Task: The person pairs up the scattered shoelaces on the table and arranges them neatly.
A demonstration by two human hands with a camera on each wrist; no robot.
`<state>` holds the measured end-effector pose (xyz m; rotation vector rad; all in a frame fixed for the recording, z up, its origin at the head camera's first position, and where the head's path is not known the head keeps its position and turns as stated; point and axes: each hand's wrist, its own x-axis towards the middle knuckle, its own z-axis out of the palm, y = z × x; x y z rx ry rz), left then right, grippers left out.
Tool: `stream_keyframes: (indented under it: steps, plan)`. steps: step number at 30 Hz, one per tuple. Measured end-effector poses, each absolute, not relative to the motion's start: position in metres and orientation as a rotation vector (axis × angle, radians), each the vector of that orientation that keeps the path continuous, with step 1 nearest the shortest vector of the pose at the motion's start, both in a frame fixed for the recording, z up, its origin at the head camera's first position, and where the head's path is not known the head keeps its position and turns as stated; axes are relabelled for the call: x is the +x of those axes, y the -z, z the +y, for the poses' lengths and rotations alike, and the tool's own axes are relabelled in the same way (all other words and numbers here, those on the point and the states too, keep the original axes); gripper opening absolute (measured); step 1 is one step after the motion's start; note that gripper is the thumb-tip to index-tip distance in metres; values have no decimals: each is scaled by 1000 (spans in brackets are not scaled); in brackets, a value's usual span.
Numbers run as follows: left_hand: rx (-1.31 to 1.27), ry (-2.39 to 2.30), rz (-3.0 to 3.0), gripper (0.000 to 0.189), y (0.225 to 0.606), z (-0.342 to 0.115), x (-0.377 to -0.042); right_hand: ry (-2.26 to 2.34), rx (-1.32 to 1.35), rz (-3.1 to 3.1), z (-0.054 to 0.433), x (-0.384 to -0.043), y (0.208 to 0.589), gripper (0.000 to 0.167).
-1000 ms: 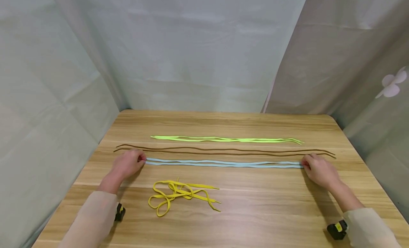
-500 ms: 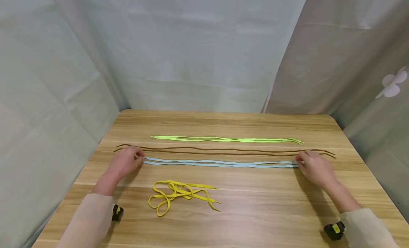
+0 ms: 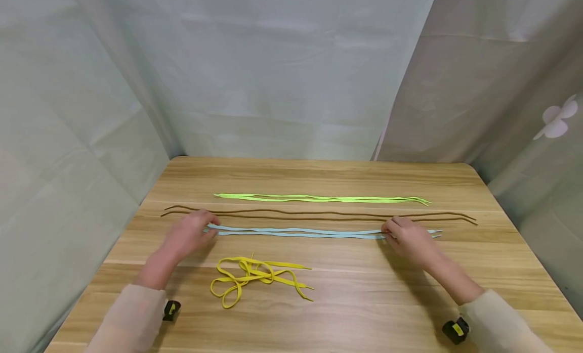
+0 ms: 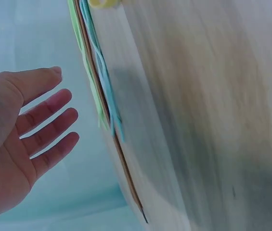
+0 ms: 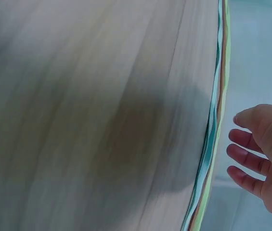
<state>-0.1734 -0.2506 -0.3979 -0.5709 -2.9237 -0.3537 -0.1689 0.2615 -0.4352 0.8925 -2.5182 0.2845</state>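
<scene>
A pair of light blue shoelaces (image 3: pixel 296 232) lies stretched side by side across the table. My left hand (image 3: pixel 188 234) is over their left ends; in the left wrist view its thumb and fingers (image 4: pixel 54 125) are spread apart with nothing between them. Further in from their right ends, my right hand (image 3: pixel 410 239) hovers at the blue laces, whose tips show beyond it. The right wrist view shows its fingers (image 5: pixel 245 159) loosely bent and holding nothing. Whether either hand touches the laces is hard to tell.
Behind the blue pair lie two brown shoelaces (image 3: pixel 291 211) and, further back, lime-green shoelaces (image 3: pixel 319 199). A tangled yellow shoelace (image 3: pixel 255 277) sits nearer, left of centre on the wooden table (image 3: pixel 364 312). Pale curtains (image 3: pixel 273 80) surround the back and sides.
My right hand has moved left along the blue laces, uncovering their right tips. The left hand first drew slightly left, then shifted right over the left ends. The other laces stay put.
</scene>
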Motion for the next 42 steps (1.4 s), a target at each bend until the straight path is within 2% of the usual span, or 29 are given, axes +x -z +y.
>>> stream_keyframes:
  steps: [7,17,28,42]
  plan:
    - [-734,278,-2829,22,401,-236,-165,-322,1047,-2499,230,-166,431,26]
    - [-960,276,-2722,31,405,-214,-157,-284,1241,-2465,189,-157,436,25]
    - [-1047,260,-2751,29,407,-191,-146,-258,1331,-2568,149,-149,435,26]
    - [-1116,264,-2728,31,404,-170,-142,-208,1425,-2555,105,-150,441,17]
